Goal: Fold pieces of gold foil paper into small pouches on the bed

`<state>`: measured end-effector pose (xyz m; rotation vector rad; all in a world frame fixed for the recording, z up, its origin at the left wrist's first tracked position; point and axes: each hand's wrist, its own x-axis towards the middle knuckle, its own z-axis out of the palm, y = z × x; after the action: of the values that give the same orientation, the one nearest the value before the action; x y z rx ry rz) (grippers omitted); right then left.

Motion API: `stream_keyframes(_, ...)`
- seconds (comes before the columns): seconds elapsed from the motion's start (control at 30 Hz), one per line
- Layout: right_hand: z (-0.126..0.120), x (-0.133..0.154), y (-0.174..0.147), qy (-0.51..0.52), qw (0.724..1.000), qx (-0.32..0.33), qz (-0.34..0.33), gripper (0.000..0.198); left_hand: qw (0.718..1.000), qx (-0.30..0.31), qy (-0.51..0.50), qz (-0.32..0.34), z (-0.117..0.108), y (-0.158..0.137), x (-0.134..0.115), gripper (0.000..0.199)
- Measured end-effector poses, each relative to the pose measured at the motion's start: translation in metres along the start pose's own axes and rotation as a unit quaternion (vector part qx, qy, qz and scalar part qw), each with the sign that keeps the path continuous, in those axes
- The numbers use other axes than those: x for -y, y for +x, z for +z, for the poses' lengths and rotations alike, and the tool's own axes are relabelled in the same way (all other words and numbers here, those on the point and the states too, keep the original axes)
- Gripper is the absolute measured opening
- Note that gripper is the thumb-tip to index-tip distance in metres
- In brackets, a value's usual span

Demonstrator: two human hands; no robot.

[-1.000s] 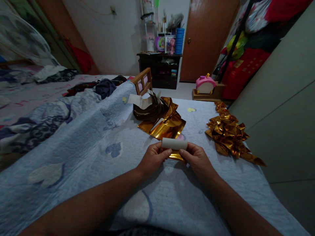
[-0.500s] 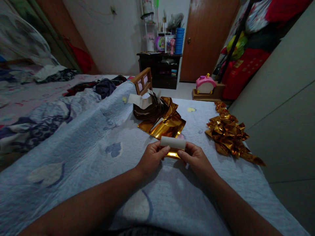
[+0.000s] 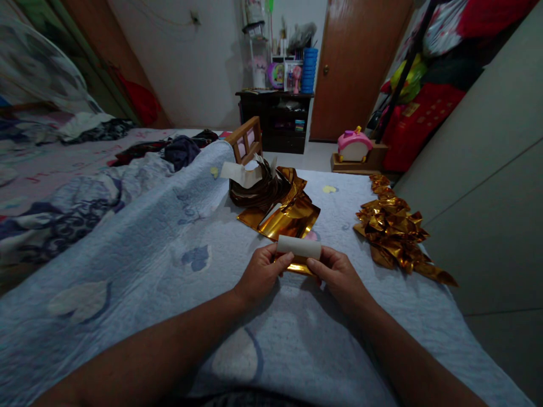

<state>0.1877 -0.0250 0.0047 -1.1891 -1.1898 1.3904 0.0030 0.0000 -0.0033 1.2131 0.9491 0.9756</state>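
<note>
A sheet of gold foil paper [image 3: 299,247] is curled over between my two hands, its pale back rolled outward at the top and a shiny gold strip along the bottom. My left hand [image 3: 266,267] pinches its left end, thumb on the near side. At the right end my right hand [image 3: 335,268] grips it the same way. The fingers behind the paper are partly hidden. Just beyond lie loose gold foil sheets [image 3: 292,217], beside a thick stack of paper [image 3: 257,186] with pale edges turned up. Folded gold foil pieces [image 3: 394,229] are heaped to the right.
A pale blue quilt [image 3: 161,305] with heart shapes covers the bed under everything. Past its far edge are a small wooden rail [image 3: 246,141], a pink toy [image 3: 355,146] and a dark cabinet [image 3: 275,121]. A pale panel [image 3: 487,226] rises along the right side.
The hands and the curled foil paper have barely moved; the roll tilts very slightly down at its right end. The stack and the heap are unchanged.
</note>
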Motion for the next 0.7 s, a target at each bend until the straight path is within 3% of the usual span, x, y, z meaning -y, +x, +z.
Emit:
stream_keyframes(0.27, -0.0011, -0.0045, 0.0016, 0.032, 0.999, -0.002, 0.017, 0.036, 1.000, 0.007, -0.008, -0.002, 0.0021, -0.0007, -0.0042, 0.032)
stream_keyframes(0.7, 0.0002, -0.0035, 0.0018, -0.018, 1.000, -0.007, -0.001, 0.032, 1.000, 0.006, -0.007, 0.012, 0.0017, 0.0006, -0.0036, 0.029)
